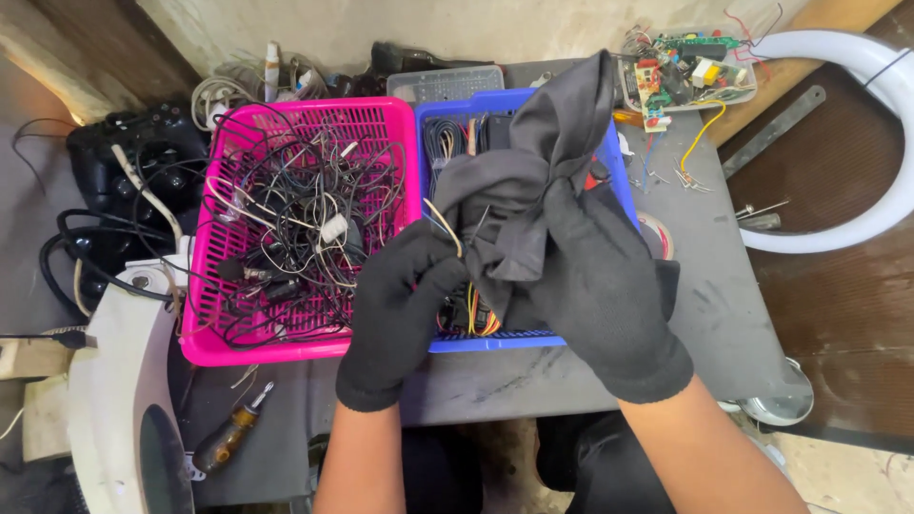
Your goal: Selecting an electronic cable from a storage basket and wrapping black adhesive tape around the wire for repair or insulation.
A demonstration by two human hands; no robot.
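A screwdriver (228, 438) lay nearest on the table (705, 314). Above the blue basket (495, 340), the left hand (405, 305) was pinched shut on thin wires (447, 233). The right hand (595, 286), just beside it, was closed around a dark cloth (533, 171), whose long axis ran up and away. A pink basket (305, 119) stood to the left.

Black knit gloves on left hand (405, 300) and right hand (600, 281). Dark grey cloth (533, 181), plain, unpatterned. Hot pink basket (205, 347) with lattice walls, full of black and white wires (295, 219). Bright blue basket (495, 340); orange, yellow and black wires inside. Grey table (705, 286), scuffed with dark smudges. Clear tray (738, 90) of green and red circuit boards, yellow wire trailing out. White curved tube (881, 71). Brown-handled screwdriver (228, 433).
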